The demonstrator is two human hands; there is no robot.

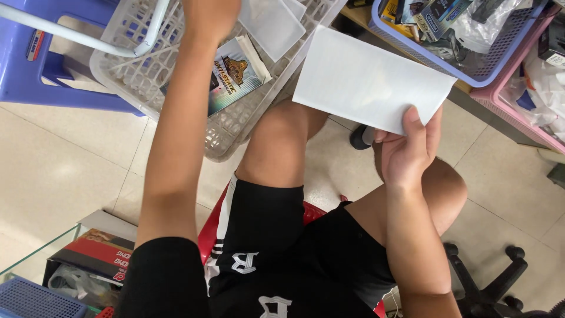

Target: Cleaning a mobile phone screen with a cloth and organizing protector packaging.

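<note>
My right hand [407,150] pinches the near corner of a flat white rectangular pouch [368,79], held out above my right knee. My left hand [209,17] reaches up into a white plastic lattice basket [232,126]; its fingers run off the top edge of the view, so what they touch is hidden. Inside the basket lie a colourful flat packet [235,73] and some translucent white pouches [272,25], close to the left hand. I sit on a red stool [209,232] in black shorts.
A blue plastic stool [35,65] stands at the upper left. A blue basket [471,65] and a pink basket [518,112] with packaged goods sit at the upper right. A glass case [41,259] holding boxes is at the lower left, and a black chair base [494,282] at the lower right.
</note>
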